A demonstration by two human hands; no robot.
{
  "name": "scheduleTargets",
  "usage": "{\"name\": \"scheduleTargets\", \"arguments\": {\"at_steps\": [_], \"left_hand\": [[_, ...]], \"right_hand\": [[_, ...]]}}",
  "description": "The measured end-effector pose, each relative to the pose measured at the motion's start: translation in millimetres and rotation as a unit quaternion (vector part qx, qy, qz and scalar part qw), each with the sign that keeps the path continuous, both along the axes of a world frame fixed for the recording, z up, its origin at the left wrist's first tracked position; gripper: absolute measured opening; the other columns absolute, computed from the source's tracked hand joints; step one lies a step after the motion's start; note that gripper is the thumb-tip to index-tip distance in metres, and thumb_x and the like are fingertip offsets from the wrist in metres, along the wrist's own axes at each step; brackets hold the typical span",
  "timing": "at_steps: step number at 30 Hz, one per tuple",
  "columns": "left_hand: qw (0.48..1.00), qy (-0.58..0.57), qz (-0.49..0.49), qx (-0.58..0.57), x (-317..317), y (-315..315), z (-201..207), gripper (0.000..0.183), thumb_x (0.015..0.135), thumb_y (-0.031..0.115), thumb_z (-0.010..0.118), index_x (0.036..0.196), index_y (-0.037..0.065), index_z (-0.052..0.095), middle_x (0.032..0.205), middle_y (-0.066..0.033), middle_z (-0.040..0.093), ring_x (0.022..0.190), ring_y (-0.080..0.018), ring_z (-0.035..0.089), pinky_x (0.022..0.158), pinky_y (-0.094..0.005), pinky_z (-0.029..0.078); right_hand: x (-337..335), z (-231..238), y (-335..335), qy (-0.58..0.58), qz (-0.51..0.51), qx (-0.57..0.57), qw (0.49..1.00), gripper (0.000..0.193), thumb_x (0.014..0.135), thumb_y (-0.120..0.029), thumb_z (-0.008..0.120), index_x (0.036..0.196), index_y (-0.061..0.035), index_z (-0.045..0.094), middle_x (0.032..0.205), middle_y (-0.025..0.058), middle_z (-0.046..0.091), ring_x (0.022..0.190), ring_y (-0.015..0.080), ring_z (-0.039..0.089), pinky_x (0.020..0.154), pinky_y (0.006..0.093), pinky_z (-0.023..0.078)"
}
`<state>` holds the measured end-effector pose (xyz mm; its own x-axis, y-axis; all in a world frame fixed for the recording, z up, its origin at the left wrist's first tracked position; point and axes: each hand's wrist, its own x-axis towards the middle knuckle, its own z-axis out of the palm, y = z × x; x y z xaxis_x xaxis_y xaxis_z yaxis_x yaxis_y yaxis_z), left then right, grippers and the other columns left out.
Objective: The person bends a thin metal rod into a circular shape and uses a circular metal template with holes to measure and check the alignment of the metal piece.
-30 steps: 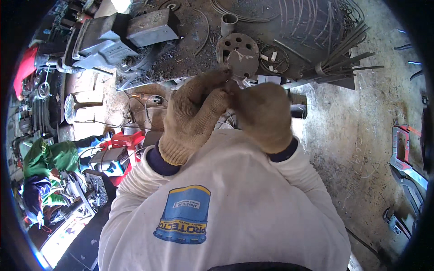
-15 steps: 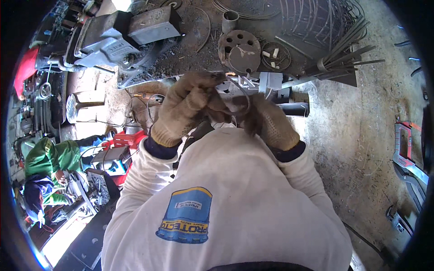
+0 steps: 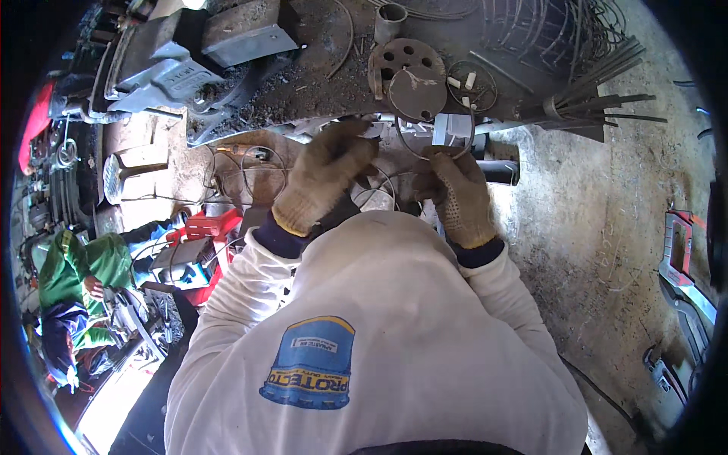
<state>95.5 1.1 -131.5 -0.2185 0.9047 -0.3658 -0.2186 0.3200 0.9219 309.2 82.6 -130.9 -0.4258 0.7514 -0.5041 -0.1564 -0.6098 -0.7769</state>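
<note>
A thin metal rod bent into a curve like a ring (image 3: 403, 142) rises in front of the workbench edge. Its lower part is pinched in the gloved fingers of my right hand (image 3: 457, 193). To its left, my left hand (image 3: 326, 173), also in a brown knit glove, is apart from the rod. Its fingers are partly bent with gaps between them, and I see nothing held in them. Just beyond the hands on the bench are a round plate with holes (image 3: 385, 62), a smooth disc (image 3: 418, 93) on it and a short pipe (image 3: 390, 24).
The dirty workbench (image 3: 322, 91) carries a vise (image 3: 174, 76), a thin wire ring with white pieces (image 3: 485, 98) and a bundle of rods (image 3: 584, 102). At left, a person in green (image 3: 87, 265) sits near a red toolbox (image 3: 212, 224). A red-framed saw (image 3: 677, 246) lies far right.
My left hand has let go of the bent rod and moved away from it. My right hand now holds the rod up alone, and it stands further right than before.
</note>
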Motion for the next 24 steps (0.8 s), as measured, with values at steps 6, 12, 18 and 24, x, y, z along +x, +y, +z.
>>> {"name": "scheduleTargets", "arguments": {"at_steps": [6, 12, 18, 24], "left_hand": [[0.999, -0.012, -0.039, -0.005, 12, 5, 1, 0.039, 0.101, 0.020, 0.065, 0.132, -0.001, 0.057, 0.109, -0.0093, 0.070, 0.087, -0.0151, 0.068, 0.074, -0.0292, 0.056], [0.998, -0.055, -0.037, 0.012, 17, 15, -1, 0.038, 0.103, 0.023, 0.061, 0.131, -0.002, 0.056, 0.105, -0.0099, 0.071, 0.080, -0.0152, 0.068, 0.070, -0.0286, 0.056], [0.994, -0.104, -0.013, -0.023, 16, 31, -11, 0.035, 0.104, 0.024, 0.059, 0.127, -0.001, 0.057, 0.096, -0.0098, 0.073, 0.079, -0.0179, 0.072, 0.070, -0.0294, 0.058], [0.992, -0.123, 0.015, -0.003, 18, 41, -14, 0.032, 0.103, 0.025, 0.059, 0.121, -0.002, 0.060, 0.096, -0.0136, 0.073, 0.078, -0.0222, 0.074, 0.070, -0.0305, 0.060]], "right_hand": [[0, 2, -3, -0.022, 0.084, 0.052, 0.995, 0.026, 0.101, -0.016, 0.060, 0.120, 0.0011, 0.063, 0.098, 0.0135, 0.072, 0.077, 0.0196, 0.070, 0.066, 0.0309, 0.059], [-12, 0, -4, 0.006, 0.024, 0.056, 0.998, 0.025, 0.101, -0.013, 0.059, 0.119, 0.0025, 0.064, 0.095, 0.0133, 0.072, 0.078, 0.0198, 0.070, 0.069, 0.0337, 0.059], [-15, -5, 0, 0.034, -0.008, 0.026, 0.999, 0.023, 0.100, -0.013, 0.060, 0.116, 0.0027, 0.064, 0.096, 0.0148, 0.073, 0.078, 0.0223, 0.071, 0.070, 0.0340, 0.059], [-23, 0, 11, 0.009, -0.019, 0.014, 1.000, 0.023, 0.100, -0.017, 0.061, 0.113, 0.0016, 0.065, 0.096, 0.0157, 0.074, 0.074, 0.0212, 0.071, 0.065, 0.0330, 0.059]]}}
